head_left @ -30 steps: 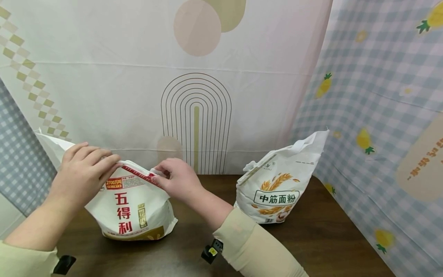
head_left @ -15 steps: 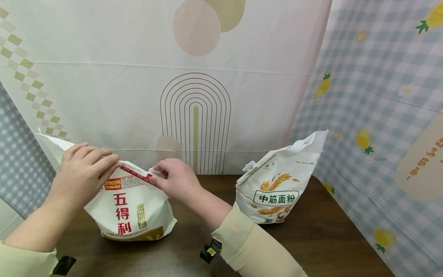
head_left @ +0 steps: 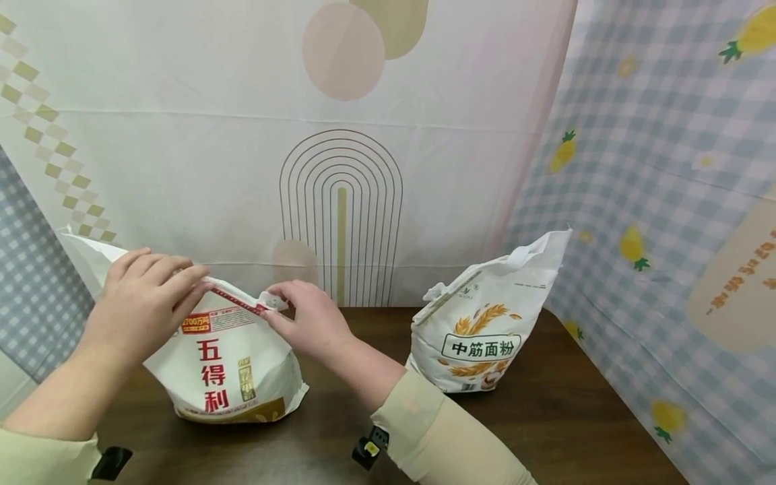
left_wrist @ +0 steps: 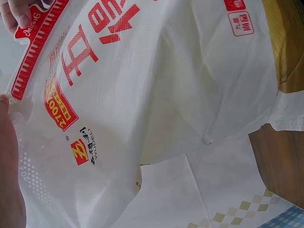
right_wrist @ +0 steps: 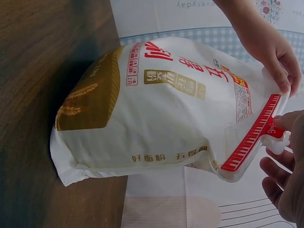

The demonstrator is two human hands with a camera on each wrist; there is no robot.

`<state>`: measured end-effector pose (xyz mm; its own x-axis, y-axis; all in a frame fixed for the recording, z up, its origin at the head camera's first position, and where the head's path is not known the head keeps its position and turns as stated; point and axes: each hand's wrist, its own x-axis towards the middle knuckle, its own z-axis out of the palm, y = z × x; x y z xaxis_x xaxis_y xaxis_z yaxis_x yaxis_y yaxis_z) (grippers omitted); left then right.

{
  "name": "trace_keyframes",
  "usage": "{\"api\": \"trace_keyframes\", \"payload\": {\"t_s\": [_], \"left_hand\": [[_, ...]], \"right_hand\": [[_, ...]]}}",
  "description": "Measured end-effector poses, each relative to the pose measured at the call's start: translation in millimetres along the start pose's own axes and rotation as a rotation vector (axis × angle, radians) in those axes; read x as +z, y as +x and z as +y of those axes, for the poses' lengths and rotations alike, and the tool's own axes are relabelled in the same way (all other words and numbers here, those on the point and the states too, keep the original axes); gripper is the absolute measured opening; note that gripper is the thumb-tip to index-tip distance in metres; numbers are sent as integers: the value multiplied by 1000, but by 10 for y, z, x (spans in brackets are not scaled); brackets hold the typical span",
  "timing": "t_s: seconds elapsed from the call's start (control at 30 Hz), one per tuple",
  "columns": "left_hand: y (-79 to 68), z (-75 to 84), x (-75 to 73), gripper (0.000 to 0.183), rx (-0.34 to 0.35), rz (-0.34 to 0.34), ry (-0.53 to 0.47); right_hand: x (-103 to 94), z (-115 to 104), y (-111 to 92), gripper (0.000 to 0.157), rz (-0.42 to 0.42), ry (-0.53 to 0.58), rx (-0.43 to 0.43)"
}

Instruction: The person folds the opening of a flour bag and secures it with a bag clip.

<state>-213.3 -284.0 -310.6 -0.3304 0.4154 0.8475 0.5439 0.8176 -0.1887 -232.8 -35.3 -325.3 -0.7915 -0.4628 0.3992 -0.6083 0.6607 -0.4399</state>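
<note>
A white flour bag (head_left: 242,343) with red lettering stands on the table at left in the head view. A red and white bag clip (right_wrist: 254,135) lies along its folded top edge. My right hand (head_left: 312,316) pinches the clip's middle handle, thumb on the red face and forefinger at the far side. My left hand (head_left: 148,303) grips the bag's top at the clip's other end; its thumb (right_wrist: 280,78) lies near that end, and the bag partly hides its fingers. Loose bag material sticks up behind the left hand.
A second flour bag (head_left: 485,337), printed with wheat ears, stands at right on the dark wooden table (head_left: 558,417); its top is folded and clipped too. A white patterned cloth (head_left: 182,168) hangs behind, and a blue checked cloth (head_left: 667,168) hangs at right.
The right thumb and forefinger have shifted slightly on the clip, and more of its white handle shows between them. The left hand keeps its hold; both bags stay in place.
</note>
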Motion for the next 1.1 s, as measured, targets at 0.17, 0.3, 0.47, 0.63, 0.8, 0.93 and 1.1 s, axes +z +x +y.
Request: {"api": "trace_keyframes", "payload": {"t_s": [0.17,0.3,0.47,0.63,0.8,0.93,1.1], "left_hand": [[18,-2,-2,55,-2,-5,5],[32,5,-5,56,-2,-2,14],[28,11,-8,56,-16,2,21],[27,18,1,56,-28,15,20],[35,33,-5,57,-46,18,23],[46,51,-6,56,-70,7,24],[40,57,-31,59,-96,3,30]], "right_hand": [[5,17,-15,33,4,-4,-2],[8,28,-29,34,5,11,-3],[11,38,-38,36,1,31,-6],[20,56,-53,37,-10,50,-2],[29,68,-66,38,-14,73,5],[33,74,-77,41,-16,86,19],[46,65,-75,44,-21,104,8]]}}
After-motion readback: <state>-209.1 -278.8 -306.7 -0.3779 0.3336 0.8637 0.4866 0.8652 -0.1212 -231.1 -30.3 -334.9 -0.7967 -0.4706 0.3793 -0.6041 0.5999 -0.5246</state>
